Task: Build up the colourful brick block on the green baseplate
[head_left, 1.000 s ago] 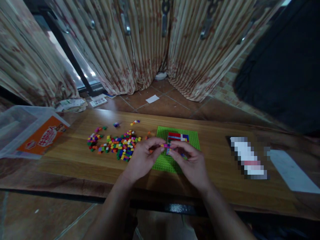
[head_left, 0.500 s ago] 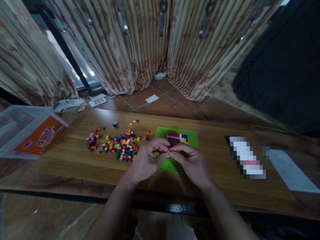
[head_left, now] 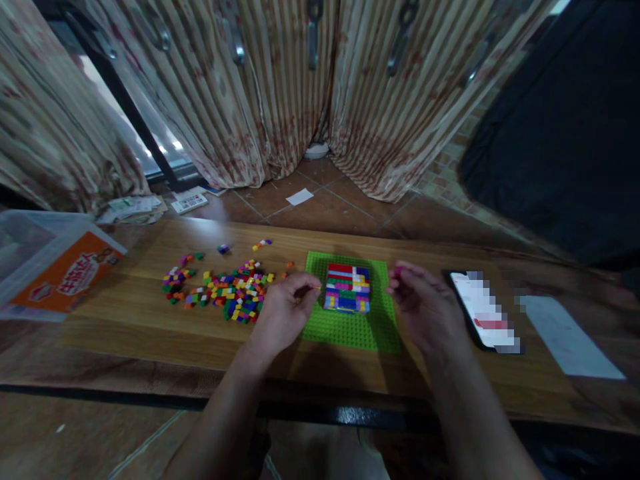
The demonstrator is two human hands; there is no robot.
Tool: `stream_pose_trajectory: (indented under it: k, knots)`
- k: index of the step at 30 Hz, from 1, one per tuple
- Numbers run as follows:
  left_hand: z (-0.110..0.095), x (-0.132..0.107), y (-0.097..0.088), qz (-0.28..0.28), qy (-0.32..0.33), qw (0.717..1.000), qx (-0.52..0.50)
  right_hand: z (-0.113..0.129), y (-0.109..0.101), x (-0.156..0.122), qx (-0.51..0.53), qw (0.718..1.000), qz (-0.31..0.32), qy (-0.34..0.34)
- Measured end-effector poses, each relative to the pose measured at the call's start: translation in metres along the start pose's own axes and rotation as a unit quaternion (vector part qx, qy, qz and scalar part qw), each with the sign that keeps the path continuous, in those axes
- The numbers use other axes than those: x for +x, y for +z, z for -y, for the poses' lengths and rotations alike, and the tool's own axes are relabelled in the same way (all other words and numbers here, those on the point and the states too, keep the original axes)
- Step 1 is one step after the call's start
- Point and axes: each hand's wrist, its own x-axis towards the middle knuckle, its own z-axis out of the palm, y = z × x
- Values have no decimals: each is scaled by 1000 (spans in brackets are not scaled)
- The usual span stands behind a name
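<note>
Bricks (head_left: 243,292) lie loose and unused on the left of the desk (head_left: 120,327), next the left hand (head_left: 283,310) pinches what looks like a tiny orange piece (head_left: 316,288), then a colourful block (head_left: 347,288), seemingly only partly built, stands on the green baseplate (head_left: 350,335) among bare studs, and the right hand (head_left: 427,307) pinches a magenta piece (head_left: 399,271).

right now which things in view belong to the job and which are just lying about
Part of the job: brick build, green baseplate, loose bricks, pink piece in right hand, small piece in left hand

Apparently just lying about: paper stack, white slip, phone perhaps
</note>
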Motion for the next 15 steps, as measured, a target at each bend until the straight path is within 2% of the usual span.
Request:
stream_pose_trajectory:
  k: [4, 8, 13, 15]
  knots:
    - [1, -1, 6, 1, 3, 999, 42, -10, 9, -6, -98, 995, 11, -27]
    - [1, -2, 9, -3, 6, 995, 99, -16, 13, -10, -254, 960, 68, -96]
    - [-1, -3, 11, 4, 0, 989, 147, -17, 22, -14, -326, 933, 84, -124]
    - [-2, -4, 12, 6, 0, 989, 150, -16, 29, -16, -362, 914, 100, -153]
